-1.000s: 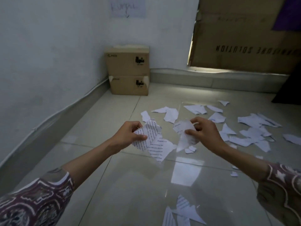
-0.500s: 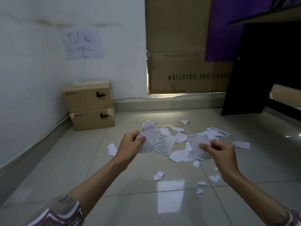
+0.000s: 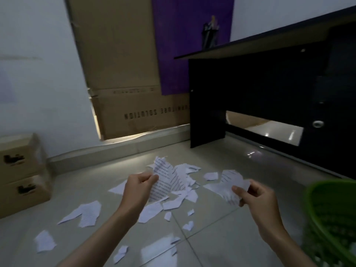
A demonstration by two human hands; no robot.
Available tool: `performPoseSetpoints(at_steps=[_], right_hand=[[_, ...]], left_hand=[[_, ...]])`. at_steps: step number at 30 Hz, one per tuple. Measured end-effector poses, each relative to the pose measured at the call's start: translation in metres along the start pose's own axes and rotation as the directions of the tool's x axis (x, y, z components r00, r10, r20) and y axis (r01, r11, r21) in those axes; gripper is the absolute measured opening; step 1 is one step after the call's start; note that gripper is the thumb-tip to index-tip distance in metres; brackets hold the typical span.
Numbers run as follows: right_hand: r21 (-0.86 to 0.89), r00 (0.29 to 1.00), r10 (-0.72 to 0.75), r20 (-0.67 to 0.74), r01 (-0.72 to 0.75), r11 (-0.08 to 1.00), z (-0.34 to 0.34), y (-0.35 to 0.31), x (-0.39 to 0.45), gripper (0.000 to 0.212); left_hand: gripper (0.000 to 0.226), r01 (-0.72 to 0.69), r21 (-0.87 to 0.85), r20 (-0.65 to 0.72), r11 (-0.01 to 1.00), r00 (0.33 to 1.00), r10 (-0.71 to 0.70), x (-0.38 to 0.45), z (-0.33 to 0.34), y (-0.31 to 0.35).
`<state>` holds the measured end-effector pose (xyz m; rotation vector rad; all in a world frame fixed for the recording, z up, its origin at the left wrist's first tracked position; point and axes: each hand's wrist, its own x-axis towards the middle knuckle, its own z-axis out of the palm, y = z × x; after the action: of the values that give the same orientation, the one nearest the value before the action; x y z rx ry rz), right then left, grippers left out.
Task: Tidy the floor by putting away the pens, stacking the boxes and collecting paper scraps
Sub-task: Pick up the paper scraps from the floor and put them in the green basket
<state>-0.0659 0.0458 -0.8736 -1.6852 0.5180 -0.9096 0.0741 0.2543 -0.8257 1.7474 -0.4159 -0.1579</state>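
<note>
Dim room, glare on the floor tiles (image 3: 252, 153) (light leaking under the cardboard (image 3: 134, 116)), edges motion-blurred and warped.

- The green basket (image 3: 331, 218) is blurred and cut off by the right edge.
- The stacked boxes (image 3: 21, 176) run off the left edge, their logos unreadable.
- The holder's (image 3: 210, 36) contents on the counter (image 3: 269, 38) are too blurred to tell.

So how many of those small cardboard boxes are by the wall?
2, stacked at the left edge against the wall: the upper box sits on the lower box. Both are cut off by the frame, so more could be hidden.
</note>
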Motion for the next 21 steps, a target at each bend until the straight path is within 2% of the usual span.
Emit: performPoseSetpoints(at_steps=[5,10,15,21], right_hand=[[-0.136,0.989,-0.077,-0.130,0.059,0.989,-0.065,-0.012,-0.005,0.016],[-0.297,0.956,-0.142,-0.257,0.062,0.953,-0.123,-0.025,-0.011,0.029],[-0.432,0.937,-0.077,-0.340,-0.082,0.898,-0.173,-0.015,-0.019,0.020],[-0.436,0.891,0.047,-0.451,-0.266,0.860,-0.201,-0.005,-0.033,0.030]], left_hand=[[0.024,-0.028,0.008,0.178,1.000,0.984,0.026,0.001,0.063,0.018],[0.024,-0.077,0.044,0.392,0.996,0.918,0.054,-0.010,0.134,0.034],[0.017,-0.092,0.026,0.543,0.995,0.838,0.063,-0.032,0.207,0.050],[0.020,-0.029,0.006,0.623,1.000,0.782,0.019,-0.051,0.272,0.054]])
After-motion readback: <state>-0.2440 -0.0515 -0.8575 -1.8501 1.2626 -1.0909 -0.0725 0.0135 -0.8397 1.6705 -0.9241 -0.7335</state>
